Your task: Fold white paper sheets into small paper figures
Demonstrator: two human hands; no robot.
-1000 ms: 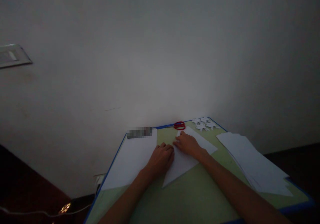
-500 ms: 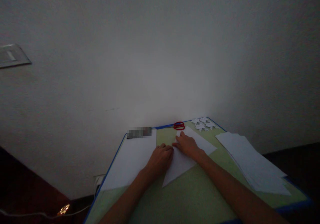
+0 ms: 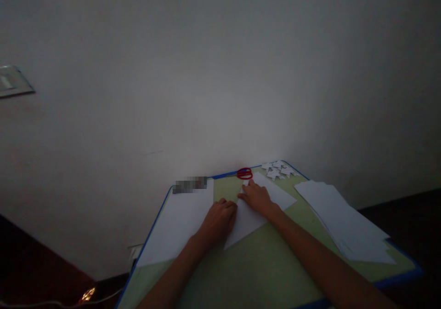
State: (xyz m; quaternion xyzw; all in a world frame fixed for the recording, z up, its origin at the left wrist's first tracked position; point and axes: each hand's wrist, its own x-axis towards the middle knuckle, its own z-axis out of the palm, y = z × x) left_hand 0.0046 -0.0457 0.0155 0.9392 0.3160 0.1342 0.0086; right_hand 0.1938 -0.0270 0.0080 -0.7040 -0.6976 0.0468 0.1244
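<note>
A folded white paper (image 3: pixel 253 214) lies on the green table (image 3: pixel 262 267), shaped like a triangle pointing toward me. My left hand (image 3: pixel 218 219) rests on its left edge with the fingers curled down against the sheet. My right hand (image 3: pixel 257 197) lies flat on the paper's upper part, fingers stretched toward the far tip. Red-handled scissors (image 3: pixel 244 173) lie just beyond my right fingertips at the table's far edge.
A white sheet (image 3: pixel 179 221) lies at the left of the table and a stack of white sheets (image 3: pixel 341 224) at the right. Several small white paper cut-outs (image 3: pixel 278 169) sit at the far right corner. A pale wall stands right behind the table.
The view has drifted slightly, so the table sits a little lower left. Both hands stay pressed on the folded paper in nearly the same places.
</note>
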